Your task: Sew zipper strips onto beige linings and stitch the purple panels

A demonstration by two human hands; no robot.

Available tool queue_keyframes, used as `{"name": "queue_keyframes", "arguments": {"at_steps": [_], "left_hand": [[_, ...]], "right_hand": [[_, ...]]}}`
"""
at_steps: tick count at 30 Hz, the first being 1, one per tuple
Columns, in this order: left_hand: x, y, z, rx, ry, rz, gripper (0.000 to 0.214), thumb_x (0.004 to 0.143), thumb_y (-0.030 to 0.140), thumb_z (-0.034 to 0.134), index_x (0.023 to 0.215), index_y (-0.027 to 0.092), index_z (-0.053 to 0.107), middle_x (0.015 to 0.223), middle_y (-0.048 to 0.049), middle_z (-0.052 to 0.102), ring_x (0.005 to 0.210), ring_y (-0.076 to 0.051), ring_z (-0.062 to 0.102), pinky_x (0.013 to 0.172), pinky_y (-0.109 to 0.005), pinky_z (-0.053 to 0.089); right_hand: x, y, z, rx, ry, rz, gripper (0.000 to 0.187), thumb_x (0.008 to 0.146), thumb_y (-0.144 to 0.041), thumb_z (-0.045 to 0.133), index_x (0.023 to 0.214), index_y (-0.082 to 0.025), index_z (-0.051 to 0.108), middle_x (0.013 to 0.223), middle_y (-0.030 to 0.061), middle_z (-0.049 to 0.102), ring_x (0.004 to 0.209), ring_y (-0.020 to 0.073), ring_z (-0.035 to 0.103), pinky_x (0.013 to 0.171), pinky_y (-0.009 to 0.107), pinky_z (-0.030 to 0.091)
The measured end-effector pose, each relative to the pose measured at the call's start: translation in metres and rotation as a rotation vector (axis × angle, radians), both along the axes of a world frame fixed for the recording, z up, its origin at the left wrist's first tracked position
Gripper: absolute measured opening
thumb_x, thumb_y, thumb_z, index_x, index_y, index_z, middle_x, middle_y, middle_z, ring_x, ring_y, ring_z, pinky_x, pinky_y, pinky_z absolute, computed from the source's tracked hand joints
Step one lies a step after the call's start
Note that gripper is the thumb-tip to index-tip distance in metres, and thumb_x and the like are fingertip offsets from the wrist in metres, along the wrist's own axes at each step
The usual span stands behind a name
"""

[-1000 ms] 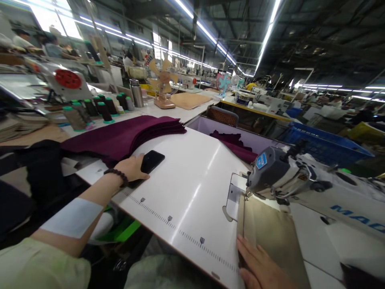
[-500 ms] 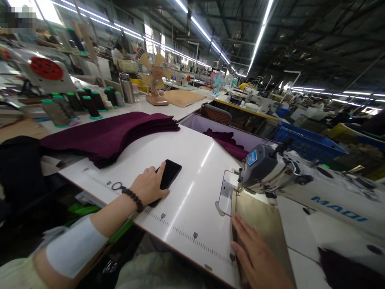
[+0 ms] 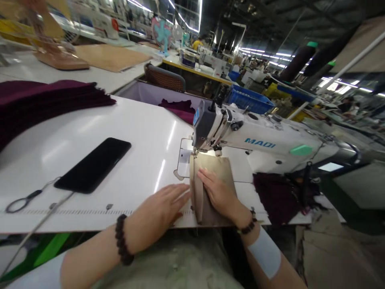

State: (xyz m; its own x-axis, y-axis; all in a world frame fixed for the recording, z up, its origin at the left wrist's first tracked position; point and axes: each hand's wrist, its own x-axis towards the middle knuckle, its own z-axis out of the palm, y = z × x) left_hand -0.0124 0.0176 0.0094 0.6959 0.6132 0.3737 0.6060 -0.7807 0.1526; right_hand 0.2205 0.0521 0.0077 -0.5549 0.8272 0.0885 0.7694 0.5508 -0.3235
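Observation:
A tan fabric piece (image 3: pixel 215 168) lies on the white table (image 3: pixel 144 132) under the needle of a white sewing machine (image 3: pixel 258 140). My right hand (image 3: pixel 219 192) rests flat on the fabric, fingers stretched toward the needle. Flat on the table, my left hand (image 3: pixel 159 212) lies with its fingertips touching the fabric's left folded edge. A black phone (image 3: pixel 93 164) lies face up on the table to the left, apart from both hands.
A stack of maroon fabric (image 3: pixel 45 100) lies at the far left. More maroon cloth (image 3: pixel 279 192) hangs right of the machine. Small snips (image 3: pixel 21 200) lie near the table's ruler marks. A blue crate (image 3: pixel 249 100) and other workstations stand behind.
My left hand let go of the phone and moved right to the tan fabric's edge. My right hand slid up the fabric toward the needle. The view swung right and down.

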Motion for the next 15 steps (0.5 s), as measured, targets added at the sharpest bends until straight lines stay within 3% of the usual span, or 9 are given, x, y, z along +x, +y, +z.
{"name": "queue_keyframes", "arguments": {"at_steps": [2,4,9,15], "left_hand": [[0.023,-0.009,-0.005,-0.021,-0.019,-0.139,0.035,0.086,0.01,0.039,0.119,0.011,0.05,0.119,-0.0128,0.056,0.113,-0.02,0.05,0.098,-0.036,0.043],[0.03,-0.012,-0.01,-0.053,-0.038,-0.201,0.034,0.087,0.008,0.036,0.117,0.01,0.051,0.114,-0.0124,0.058,0.111,-0.02,0.05,0.097,-0.035,0.044],[0.021,-0.012,-0.016,-0.133,-0.08,-0.218,0.033,0.09,0.01,0.036,0.119,0.011,0.05,0.102,-0.0108,0.06,0.097,-0.018,0.054,0.09,-0.031,0.047],[0.022,-0.016,-0.011,-0.169,-0.051,-0.304,0.034,0.091,0.011,0.029,0.114,0.014,0.054,0.097,-0.011,0.057,0.093,-0.019,0.052,0.084,-0.033,0.048]], "right_hand": [[-0.001,0.006,-0.002,-0.001,-0.031,0.036,0.047,0.09,-0.011,0.024,0.134,-0.014,0.04,0.14,0.0081,0.033,0.131,0.015,0.029,0.108,0.04,0.029],[-0.002,0.011,-0.006,-0.01,-0.06,0.058,0.048,0.089,-0.01,0.024,0.135,-0.014,0.038,0.141,0.0063,0.031,0.131,0.0142,0.028,0.109,0.039,0.028],[-0.002,0.011,-0.014,0.017,-0.124,0.08,0.051,0.089,-0.01,0.022,0.139,-0.013,0.029,0.145,0.0044,0.023,0.134,0.0136,0.02,0.111,0.039,0.019],[-0.003,0.008,-0.01,0.027,-0.183,0.086,0.052,0.088,-0.012,0.022,0.14,-0.014,0.026,0.146,0.0014,0.02,0.135,0.0151,0.015,0.111,0.042,0.014]]}}
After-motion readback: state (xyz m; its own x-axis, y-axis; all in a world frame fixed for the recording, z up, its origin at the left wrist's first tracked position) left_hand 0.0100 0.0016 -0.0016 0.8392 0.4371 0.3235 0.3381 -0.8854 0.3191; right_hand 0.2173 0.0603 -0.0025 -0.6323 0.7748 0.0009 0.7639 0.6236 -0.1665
